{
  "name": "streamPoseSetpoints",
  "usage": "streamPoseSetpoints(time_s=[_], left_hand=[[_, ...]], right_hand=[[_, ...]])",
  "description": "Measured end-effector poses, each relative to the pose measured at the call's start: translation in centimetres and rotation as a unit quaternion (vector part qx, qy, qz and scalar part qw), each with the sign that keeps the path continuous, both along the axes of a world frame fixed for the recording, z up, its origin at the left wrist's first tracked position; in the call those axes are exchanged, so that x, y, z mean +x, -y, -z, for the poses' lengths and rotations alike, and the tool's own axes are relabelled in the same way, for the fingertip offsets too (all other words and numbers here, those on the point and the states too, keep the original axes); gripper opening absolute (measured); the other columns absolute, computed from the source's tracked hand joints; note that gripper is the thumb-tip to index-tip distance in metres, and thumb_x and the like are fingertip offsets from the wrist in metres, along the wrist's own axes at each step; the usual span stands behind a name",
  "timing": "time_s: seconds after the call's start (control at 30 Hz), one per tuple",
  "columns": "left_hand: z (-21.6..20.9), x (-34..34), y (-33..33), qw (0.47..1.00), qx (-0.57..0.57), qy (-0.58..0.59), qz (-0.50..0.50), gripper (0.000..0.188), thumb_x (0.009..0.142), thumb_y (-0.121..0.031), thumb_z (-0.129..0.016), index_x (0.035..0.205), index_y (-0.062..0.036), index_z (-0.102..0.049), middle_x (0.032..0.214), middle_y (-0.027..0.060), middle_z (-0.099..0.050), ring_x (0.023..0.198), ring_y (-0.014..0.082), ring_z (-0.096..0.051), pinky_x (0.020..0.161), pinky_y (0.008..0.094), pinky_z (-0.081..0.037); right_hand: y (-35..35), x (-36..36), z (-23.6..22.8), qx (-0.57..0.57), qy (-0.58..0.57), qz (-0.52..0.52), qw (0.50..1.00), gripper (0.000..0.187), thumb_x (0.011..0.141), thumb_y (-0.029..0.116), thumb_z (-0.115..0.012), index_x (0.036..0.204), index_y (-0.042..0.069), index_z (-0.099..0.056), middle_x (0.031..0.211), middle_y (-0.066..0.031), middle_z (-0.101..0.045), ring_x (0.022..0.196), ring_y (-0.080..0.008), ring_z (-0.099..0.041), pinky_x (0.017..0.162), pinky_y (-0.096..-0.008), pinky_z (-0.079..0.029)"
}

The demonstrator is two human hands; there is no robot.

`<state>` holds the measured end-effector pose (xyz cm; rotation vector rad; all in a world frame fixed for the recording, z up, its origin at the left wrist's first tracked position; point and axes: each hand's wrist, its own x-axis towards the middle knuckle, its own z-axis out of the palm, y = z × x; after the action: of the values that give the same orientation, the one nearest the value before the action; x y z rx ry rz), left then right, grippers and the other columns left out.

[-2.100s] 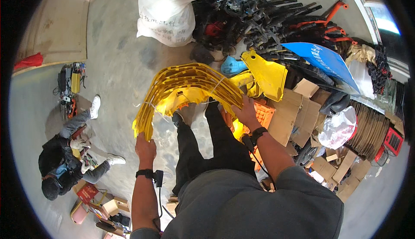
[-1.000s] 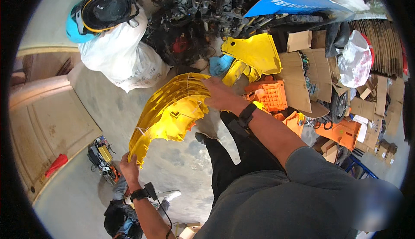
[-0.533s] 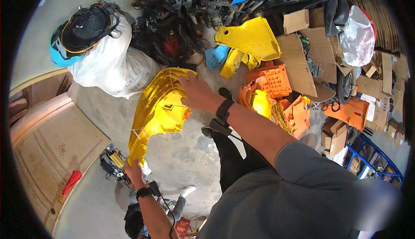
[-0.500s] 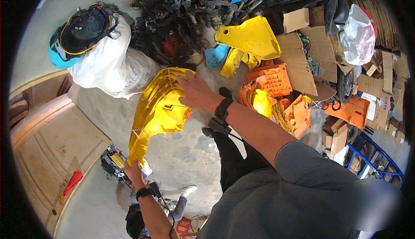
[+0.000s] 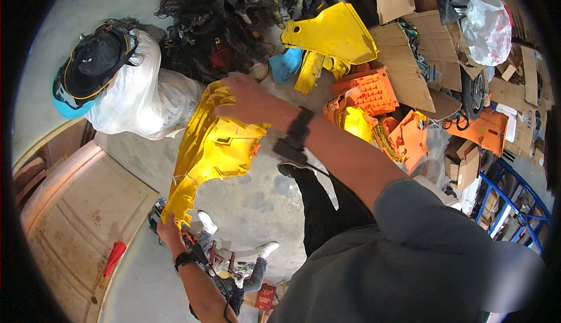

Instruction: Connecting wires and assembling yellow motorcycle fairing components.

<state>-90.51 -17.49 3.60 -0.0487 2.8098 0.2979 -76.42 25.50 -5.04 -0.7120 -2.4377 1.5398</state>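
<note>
I hold a bundle of curved yellow plastic panels, nested one in another, out in front of me above the floor. A thin string is tied round its narrower near end. My left hand is closed on that narrow end. At the wide far end, my right hand grips over the top edge, its fingers somewhat blurred and partly hidden by the panels. Each wrist carries a black strap with a small dark device.
More yellow panels and orange plastic parts lie on the floor ahead and right. A white sack stands left, near dark parts. Cardboard fills the right. A person sits low near the bottom.
The bundle has moved slightly left and turned, so its wide side shows more. My right hand has shifted left along its far end. More of the seated person shows.
</note>
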Motion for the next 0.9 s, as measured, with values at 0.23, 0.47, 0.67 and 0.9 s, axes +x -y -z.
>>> streamPoseSetpoints(time_s=[0.23, 0.47, 0.67, 0.9], left_hand=[[-2.0, 3.1, -4.2, 0.997, -0.028, -0.053, 0.057, 0.034, 0.080, -0.017, -0.064, 0.105, 0.0069, -0.060, 0.094, 0.0195, -0.066, 0.080, 0.0301, -0.064, 0.072, 0.0360, -0.050], [-0.5, 3.2, -1.7, 0.975, 0.116, 0.105, -0.155, 0.035, 0.082, -0.015, -0.065, 0.112, 0.0000, -0.055, 0.080, 0.0099, -0.062, 0.059, 0.0221, -0.060, 0.044, 0.0309, -0.045], [1.2, 8.0, 1.8, 0.949, 0.167, 0.119, -0.239, 0.039, 0.080, -0.014, -0.068, 0.114, -0.0041, -0.051, 0.078, 0.0058, -0.060, 0.057, 0.0150, -0.057, 0.046, 0.0276, -0.047], [2.8, 13.9, 4.9, 0.944, 0.182, 0.187, -0.202, 0.044, 0.074, -0.017, -0.072, 0.113, -0.0049, -0.055, 0.080, 0.0043, -0.061, 0.059, 0.0111, -0.057, 0.052, 0.0257, -0.048]], right_hand=[[-2.4, 15.5, 8.1, -0.055, 0.160, 0.048, 0.984, 0.054, 0.085, 0.042, -0.056, 0.119, 0.001, -0.052, 0.120, -0.0259, -0.052, 0.113, -0.0376, -0.050, 0.095, -0.0420, -0.040], [-2.7, 21.8, 7.3, -0.157, 0.301, 0.064, 0.938, 0.062, 0.085, 0.049, -0.053, 0.121, -0.001, -0.052, 0.121, -0.0261, -0.053, 0.113, -0.0373, -0.052, 0.095, -0.0411, -0.041], [-2.4, 14.9, 1.0, -0.219, 0.194, 0.067, 0.954, 0.078, 0.082, 0.053, -0.058, 0.138, 0.003, -0.034, 0.131, -0.0248, -0.046, 0.119, -0.0337, -0.048, 0.099, -0.0379, -0.038], [1.4, 9.3, -2.5, -0.216, 0.149, -0.093, 0.960, 0.094, 0.070, 0.036, -0.076, 0.141, 0.000, -0.026, 0.141, -0.0233, -0.034, 0.130, -0.0296, -0.037, 0.105, -0.0354, -0.031]])
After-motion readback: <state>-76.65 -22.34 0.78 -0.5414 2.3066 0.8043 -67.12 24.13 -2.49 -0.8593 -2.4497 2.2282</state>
